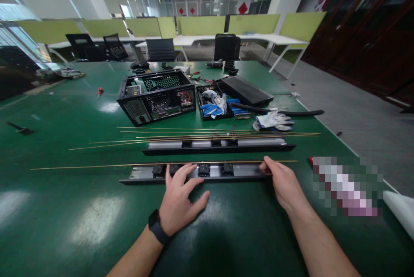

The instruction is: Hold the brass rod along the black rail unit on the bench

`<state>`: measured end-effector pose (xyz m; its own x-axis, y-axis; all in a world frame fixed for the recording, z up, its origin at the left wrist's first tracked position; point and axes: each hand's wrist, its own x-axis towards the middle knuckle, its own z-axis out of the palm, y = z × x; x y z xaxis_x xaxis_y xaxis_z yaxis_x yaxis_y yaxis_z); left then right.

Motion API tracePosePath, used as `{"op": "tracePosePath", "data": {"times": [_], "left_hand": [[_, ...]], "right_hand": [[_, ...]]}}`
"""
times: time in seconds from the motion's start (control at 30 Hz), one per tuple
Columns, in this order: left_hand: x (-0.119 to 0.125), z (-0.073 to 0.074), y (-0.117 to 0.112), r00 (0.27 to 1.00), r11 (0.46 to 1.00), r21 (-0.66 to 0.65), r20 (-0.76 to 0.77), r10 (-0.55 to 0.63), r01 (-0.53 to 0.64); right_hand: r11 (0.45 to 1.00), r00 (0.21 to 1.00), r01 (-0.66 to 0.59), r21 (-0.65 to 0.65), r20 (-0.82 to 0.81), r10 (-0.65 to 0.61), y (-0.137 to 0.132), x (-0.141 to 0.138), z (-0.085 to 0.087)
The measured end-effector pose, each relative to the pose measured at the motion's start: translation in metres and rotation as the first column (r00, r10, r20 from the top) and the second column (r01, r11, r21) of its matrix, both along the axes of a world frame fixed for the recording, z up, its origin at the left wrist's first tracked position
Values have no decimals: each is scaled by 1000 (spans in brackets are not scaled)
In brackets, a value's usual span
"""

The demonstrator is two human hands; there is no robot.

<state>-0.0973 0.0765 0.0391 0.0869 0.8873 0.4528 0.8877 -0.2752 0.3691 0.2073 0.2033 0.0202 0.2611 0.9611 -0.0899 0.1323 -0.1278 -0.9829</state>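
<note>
A long black rail (142, 176) with several black socket modules lies across the green table (80, 208) in front of me. My left hand (180, 199) rests open on its middle, fingers spread over the modules. My right hand (282, 182) is closed at the rail's right end, pinching a thin brass rod (97, 166) that lies along the rail's far edge. A second similar rail (216, 147) lies just beyond, with several more brass rods (168, 138) beside and over it.
Farther back stand an open black computer case (157, 96), a black tray (202, 106) holding blue-white gloves, a flat black cover (247, 90) and a black hose (291, 112). White gloves (273, 121) lie right of the tray. A blurred patch sits at right. Office chairs and desks stand behind.
</note>
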Motion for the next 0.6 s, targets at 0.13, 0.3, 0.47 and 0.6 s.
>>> {"op": "tracePosePath", "data": {"times": [0.13, 0.3, 0.47, 0.6], "left_hand": [[7, 2, 2, 999, 1000, -28, -29, 13, -14], [12, 3, 4, 999, 998, -64, -50, 13, -16], [13, 3, 6, 997, 995, -98, -76, 2, -10], [14, 2, 9, 994, 992, -125, -110, -1, -12]], "right_hand": [[1000, 1000, -3, -19, 11, 3, 0, 1, 0], [1000, 1000, -5, -11, 17, 5, 0, 0, 2], [1000, 1000, -3, 2, 12, 3, 1, -1, 0], [1000, 1000, 7, 1, -2, -7, 3, 0, -6]]}}
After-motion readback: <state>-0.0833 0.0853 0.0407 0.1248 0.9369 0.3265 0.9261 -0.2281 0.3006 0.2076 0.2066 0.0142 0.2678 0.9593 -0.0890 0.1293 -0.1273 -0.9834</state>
